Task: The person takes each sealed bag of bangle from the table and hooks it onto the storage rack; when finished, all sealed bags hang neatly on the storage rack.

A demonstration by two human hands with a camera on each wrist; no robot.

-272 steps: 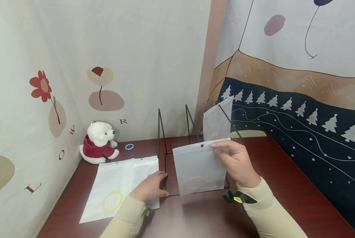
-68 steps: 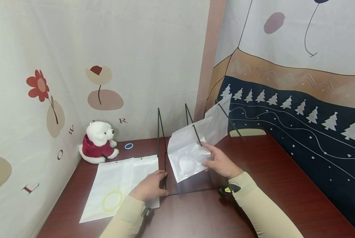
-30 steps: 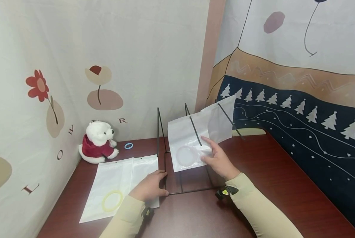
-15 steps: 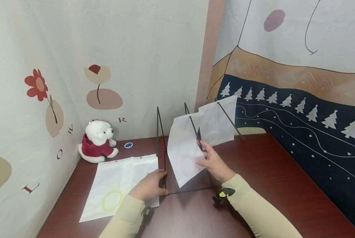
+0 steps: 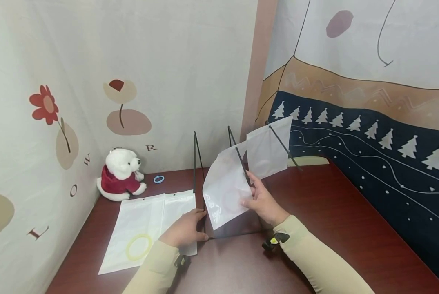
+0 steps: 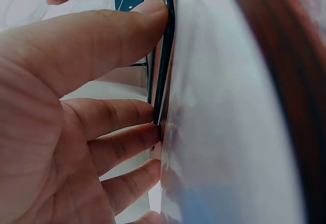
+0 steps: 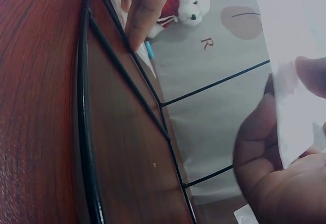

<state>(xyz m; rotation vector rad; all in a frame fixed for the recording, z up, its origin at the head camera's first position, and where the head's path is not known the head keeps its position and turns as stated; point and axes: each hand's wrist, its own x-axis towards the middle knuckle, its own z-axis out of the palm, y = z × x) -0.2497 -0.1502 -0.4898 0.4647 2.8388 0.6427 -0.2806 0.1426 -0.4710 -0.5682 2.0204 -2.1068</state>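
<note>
A black wire rack (image 5: 198,153) with upright prongs stands on the table. My left hand (image 5: 184,229) rests at its front left corner, the thumb and fingertips pressing on the base wire (image 6: 164,46). My right hand (image 5: 265,204) pinches the lower right edge of a white plastic bag (image 5: 224,188), thumb in front and fingers behind. The bag's upper part is on the middle prong (image 5: 241,161), bent and tilted with its bottom corner to the left. Another white bag (image 5: 267,151) hangs on the right prong, behind it.
Flat white bags (image 5: 142,220) lie left of the rack, a yellow ring (image 5: 128,248) showing in one. Behind them are a plush bear (image 5: 120,181) in red and a small blue ring (image 5: 159,179). A fabric curtain (image 5: 190,73) closes off the back.
Over several seconds the bag in my right hand has gone from in front of the rack onto the middle prong. Lately its lower corner has swung slightly left. My left hand has stayed put.
</note>
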